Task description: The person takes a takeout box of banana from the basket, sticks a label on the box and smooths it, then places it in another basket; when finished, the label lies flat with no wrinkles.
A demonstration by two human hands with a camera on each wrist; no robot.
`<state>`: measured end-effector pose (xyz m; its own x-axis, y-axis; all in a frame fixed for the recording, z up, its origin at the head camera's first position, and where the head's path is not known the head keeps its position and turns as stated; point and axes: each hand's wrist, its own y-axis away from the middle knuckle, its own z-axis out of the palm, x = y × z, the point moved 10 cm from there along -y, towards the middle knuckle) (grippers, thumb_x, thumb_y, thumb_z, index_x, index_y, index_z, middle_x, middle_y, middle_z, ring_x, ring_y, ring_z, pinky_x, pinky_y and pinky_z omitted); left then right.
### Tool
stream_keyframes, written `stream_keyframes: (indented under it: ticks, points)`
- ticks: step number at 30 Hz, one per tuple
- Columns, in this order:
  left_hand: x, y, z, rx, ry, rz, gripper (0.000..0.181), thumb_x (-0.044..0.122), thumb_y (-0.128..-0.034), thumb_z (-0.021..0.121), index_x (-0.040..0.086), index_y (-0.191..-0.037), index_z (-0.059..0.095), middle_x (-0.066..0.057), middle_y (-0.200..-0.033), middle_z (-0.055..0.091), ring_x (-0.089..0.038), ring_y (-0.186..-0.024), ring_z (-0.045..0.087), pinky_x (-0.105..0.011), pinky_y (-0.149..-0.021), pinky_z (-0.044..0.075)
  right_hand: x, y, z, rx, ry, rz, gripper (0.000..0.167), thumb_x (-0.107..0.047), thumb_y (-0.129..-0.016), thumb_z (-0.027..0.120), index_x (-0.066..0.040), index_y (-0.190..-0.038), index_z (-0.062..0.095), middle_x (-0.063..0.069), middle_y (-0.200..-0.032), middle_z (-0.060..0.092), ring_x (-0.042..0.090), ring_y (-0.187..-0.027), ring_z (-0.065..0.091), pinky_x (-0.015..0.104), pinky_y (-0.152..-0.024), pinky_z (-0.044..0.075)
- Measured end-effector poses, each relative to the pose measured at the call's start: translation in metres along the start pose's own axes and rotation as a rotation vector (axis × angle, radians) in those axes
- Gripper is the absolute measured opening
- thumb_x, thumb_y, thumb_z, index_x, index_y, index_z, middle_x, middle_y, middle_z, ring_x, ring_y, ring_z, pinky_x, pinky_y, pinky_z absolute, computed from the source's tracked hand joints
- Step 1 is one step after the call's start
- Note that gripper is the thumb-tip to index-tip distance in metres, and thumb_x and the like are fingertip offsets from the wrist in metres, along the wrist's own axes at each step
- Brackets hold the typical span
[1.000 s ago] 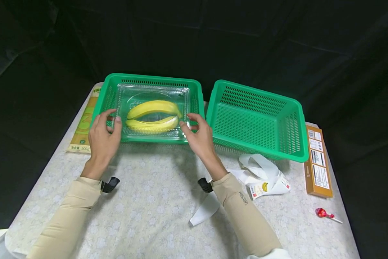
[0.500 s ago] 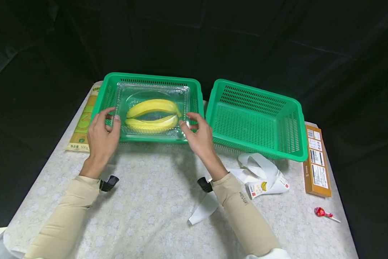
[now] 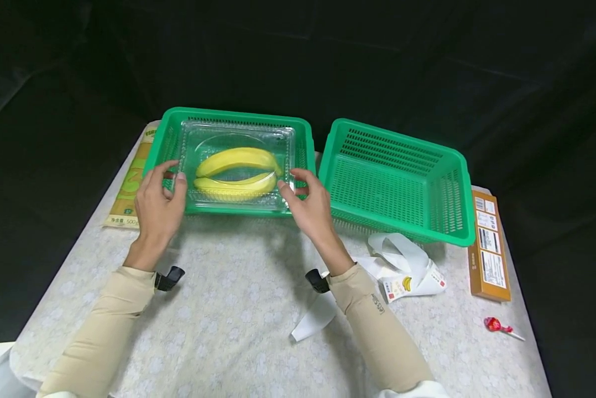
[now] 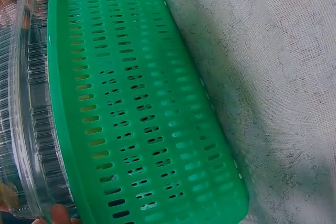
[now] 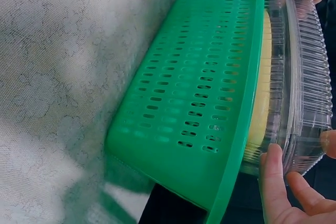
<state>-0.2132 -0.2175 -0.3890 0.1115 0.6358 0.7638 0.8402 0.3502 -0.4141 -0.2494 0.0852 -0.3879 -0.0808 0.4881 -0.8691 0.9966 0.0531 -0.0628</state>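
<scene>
A clear plastic clamshell container (image 3: 235,205) with two yellow bananas (image 3: 238,160) inside sits at the top of the left green basket (image 3: 238,115). My left hand (image 3: 157,207) grips its left edge between thumb and fingers. At the opposite edge, my right hand (image 3: 310,209) pinches the rim. The right wrist view shows fingers (image 5: 273,174) against the container's rim, with part of the container down behind the basket wall. Only a little of the left hand appears in the left wrist view, low in the corner. Whether the container touches the basket's bottom is hidden.
A second green basket (image 3: 387,185) stands to the right. Before it lies a crumpled white paper strip (image 3: 414,279) with a banana picture. An orange box (image 3: 489,249) and a red lollipop (image 3: 493,324) lie at far right. A yellow-green packet (image 3: 129,202) lies left.
Both hands keep their hold on the container. The whole scene shifts slightly in the head view; the container stays almost unchanged relative to the left basket.
</scene>
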Motion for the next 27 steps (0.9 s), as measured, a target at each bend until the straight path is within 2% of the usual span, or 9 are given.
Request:
stream_keyframes:
  ticks: [8,17,27]
  points:
    - [-0.001,0.001,0.002,-0.008,0.0,-0.008,0.035,0.024,-0.1003,0.056,0.008,-0.13,0.066,-0.018,-0.107,0.069,0.005,-0.058,0.04,-0.03,-0.065,0.035,-0.001,0.001,-0.002,0.004,0.001,-0.001,0.046,-0.035,-0.096,0.065,-0.015,-0.137,0.059,0.009,-0.135,0.061,0.029,-0.109,0.066,0.044,-0.086,0.056]
    - [0.004,0.0,-0.006,0.016,0.012,-0.012,0.034,0.024,-0.1001,0.056,0.011,-0.13,0.066,-0.015,-0.108,0.069,0.009,-0.055,0.041,-0.02,-0.059,0.034,-0.013,0.0,-0.009,0.001,-0.009,-0.018,0.046,-0.035,-0.095,0.066,-0.014,-0.136,0.06,0.01,-0.135,0.062,0.03,-0.108,0.066,0.044,-0.083,0.056]
    - [0.009,0.001,-0.005,0.023,0.042,-0.011,0.032,0.023,-0.0994,0.058,0.013,-0.129,0.068,-0.015,-0.105,0.07,0.01,-0.057,0.041,-0.027,-0.064,0.035,-0.01,0.0,-0.012,-0.004,-0.004,-0.001,0.047,-0.036,-0.095,0.066,-0.015,-0.137,0.06,0.009,-0.135,0.062,0.028,-0.107,0.066,0.043,-0.081,0.056]
